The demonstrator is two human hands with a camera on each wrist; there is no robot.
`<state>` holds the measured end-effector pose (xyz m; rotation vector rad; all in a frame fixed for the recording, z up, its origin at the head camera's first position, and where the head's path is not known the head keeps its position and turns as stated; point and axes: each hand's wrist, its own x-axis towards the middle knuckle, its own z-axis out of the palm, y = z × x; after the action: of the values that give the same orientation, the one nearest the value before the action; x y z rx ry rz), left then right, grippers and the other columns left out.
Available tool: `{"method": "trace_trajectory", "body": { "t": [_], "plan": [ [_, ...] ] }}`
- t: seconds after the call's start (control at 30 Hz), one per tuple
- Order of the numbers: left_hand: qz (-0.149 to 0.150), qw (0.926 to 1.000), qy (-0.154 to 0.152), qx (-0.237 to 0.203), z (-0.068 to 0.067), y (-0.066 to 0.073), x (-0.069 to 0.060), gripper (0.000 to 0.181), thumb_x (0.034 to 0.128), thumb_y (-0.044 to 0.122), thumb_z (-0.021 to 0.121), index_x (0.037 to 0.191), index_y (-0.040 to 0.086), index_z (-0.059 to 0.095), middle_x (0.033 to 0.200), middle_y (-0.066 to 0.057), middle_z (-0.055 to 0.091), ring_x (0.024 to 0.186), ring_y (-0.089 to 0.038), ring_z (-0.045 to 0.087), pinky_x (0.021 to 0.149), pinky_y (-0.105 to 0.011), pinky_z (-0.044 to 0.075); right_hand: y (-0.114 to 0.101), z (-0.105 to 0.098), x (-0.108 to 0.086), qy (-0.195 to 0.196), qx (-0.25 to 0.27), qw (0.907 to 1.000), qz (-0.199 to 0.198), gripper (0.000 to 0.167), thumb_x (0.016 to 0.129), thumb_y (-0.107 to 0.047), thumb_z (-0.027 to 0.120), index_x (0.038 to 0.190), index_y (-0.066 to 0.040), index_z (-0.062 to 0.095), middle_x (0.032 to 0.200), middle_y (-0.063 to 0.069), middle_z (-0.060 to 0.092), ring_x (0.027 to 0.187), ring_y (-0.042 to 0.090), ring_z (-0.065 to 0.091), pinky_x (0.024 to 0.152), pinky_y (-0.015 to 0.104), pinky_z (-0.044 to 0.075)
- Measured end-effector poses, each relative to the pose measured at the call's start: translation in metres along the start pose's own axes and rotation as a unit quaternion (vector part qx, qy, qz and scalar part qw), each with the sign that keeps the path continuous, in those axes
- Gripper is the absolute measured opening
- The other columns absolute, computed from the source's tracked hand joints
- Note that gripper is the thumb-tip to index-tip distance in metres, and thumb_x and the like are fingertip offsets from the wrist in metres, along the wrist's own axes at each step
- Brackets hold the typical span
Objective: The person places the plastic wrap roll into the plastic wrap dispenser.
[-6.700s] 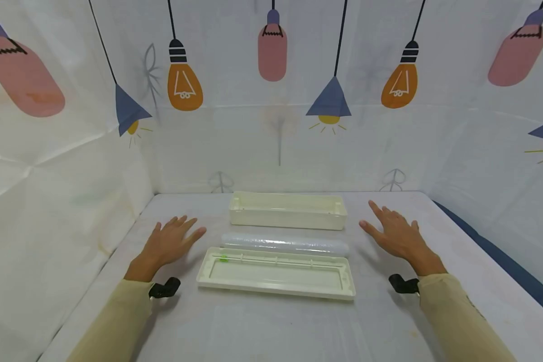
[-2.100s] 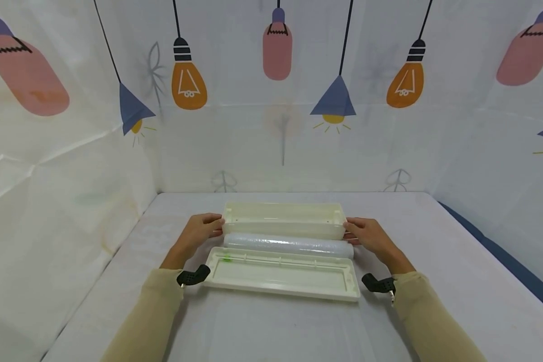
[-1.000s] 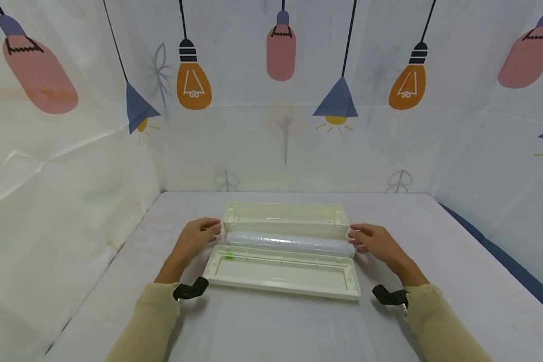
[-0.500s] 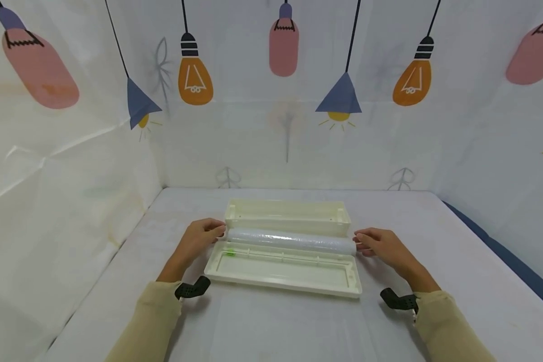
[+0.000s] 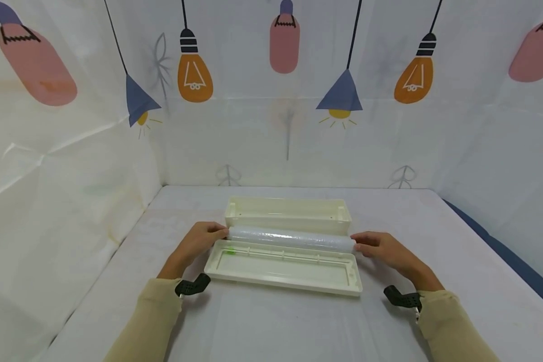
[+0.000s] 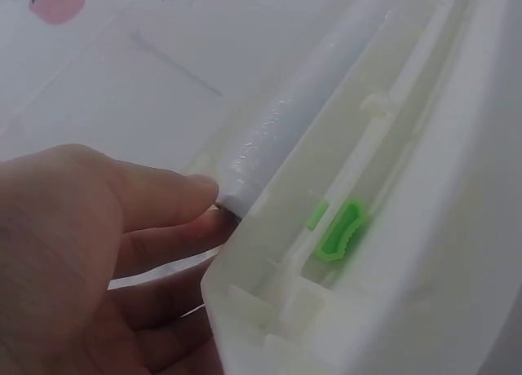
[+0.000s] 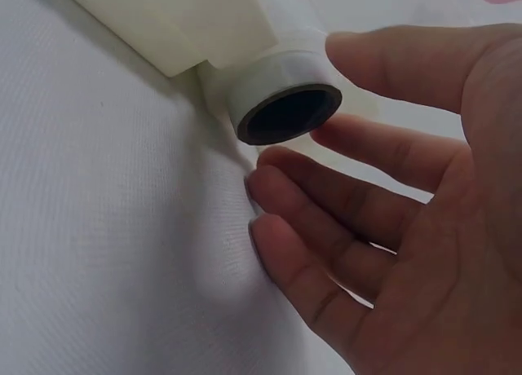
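A roll of cling film [image 5: 291, 239] lies crosswise between the cream dispenser box [image 5: 287, 221] behind and its shallow lid [image 5: 280, 274] in front. My left hand [image 5: 201, 240] pinches the roll's left end between thumb and index finger, which the left wrist view shows close up. At the opposite end, my right hand [image 5: 384, 250] has its thumb on the film and its index finger beneath the rim. The right wrist view shows the dark hollow core [image 7: 292, 114] there, with the other fingers loosely bent below. A green slide cutter [image 6: 341, 231] sits on the lid's rail.
A white cloth covers the table [image 5: 271, 332]. Behind it hangs a white backdrop [image 5: 253, 136] printed with lamps and bulbs, which also runs along the left side. Dark blue fabric [image 5: 525, 261] shows past the right table edge.
Earlier both hands lay spread apart, then held the box's ends and brought it slightly nearer. They have since left the box and moved onto the ends of the roll.
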<state>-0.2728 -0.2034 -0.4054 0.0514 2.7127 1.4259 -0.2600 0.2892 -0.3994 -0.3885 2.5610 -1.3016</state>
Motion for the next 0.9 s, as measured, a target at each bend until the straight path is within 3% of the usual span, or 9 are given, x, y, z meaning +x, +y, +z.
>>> {"method": "trace_trajectory", "body": {
  "t": [0.27,0.5,0.7,0.9],
  "plan": [
    [0.005,0.9998,-0.003,0.017,0.0001,0.0019,0.0019,0.028,0.0985,0.029,0.065,0.110,0.006,0.077,0.116,-0.008,0.070,0.115,-0.027,0.057,0.095,-0.048,0.046,0.0038,0.0016,0.0000,0.012,-0.021,0.9995,-0.019,0.055,0.095,-0.036,0.071,0.138,-0.004,0.058,0.137,0.013,0.059,0.130,0.036,0.049,0.108,0.059,0.036],
    [0.018,0.9995,-0.003,0.025,0.0011,0.0011,0.0018,0.025,0.0981,0.026,0.065,0.107,0.006,0.078,0.117,-0.008,0.070,0.112,-0.026,0.058,0.091,-0.045,0.047,0.0025,0.0044,0.0006,0.024,-0.043,0.9983,-0.033,0.053,0.096,-0.037,0.068,0.137,-0.005,0.059,0.136,0.013,0.060,0.129,0.035,0.051,0.105,0.057,0.039],
    [0.030,0.9995,0.000,0.010,0.0004,0.0012,0.0037,0.023,0.0987,0.024,0.065,0.105,0.006,0.078,0.115,-0.008,0.070,0.112,-0.026,0.057,0.090,-0.043,0.047,-0.0010,0.0054,0.0024,0.047,-0.052,0.9969,-0.034,0.054,0.097,-0.038,0.068,0.137,-0.004,0.060,0.135,0.013,0.061,0.130,0.038,0.050,0.106,0.060,0.038],
    [0.019,0.9995,0.001,-0.023,0.0000,0.0002,0.0041,0.026,0.0984,0.024,0.065,0.111,0.004,0.076,0.113,-0.008,0.071,0.110,-0.026,0.059,0.092,-0.043,0.048,-0.0021,0.0077,-0.0010,0.060,-0.034,0.9972,-0.030,0.056,0.097,-0.038,0.067,0.139,-0.003,0.057,0.134,0.015,0.061,0.125,0.037,0.055,0.103,0.059,0.042]
  ]
}}
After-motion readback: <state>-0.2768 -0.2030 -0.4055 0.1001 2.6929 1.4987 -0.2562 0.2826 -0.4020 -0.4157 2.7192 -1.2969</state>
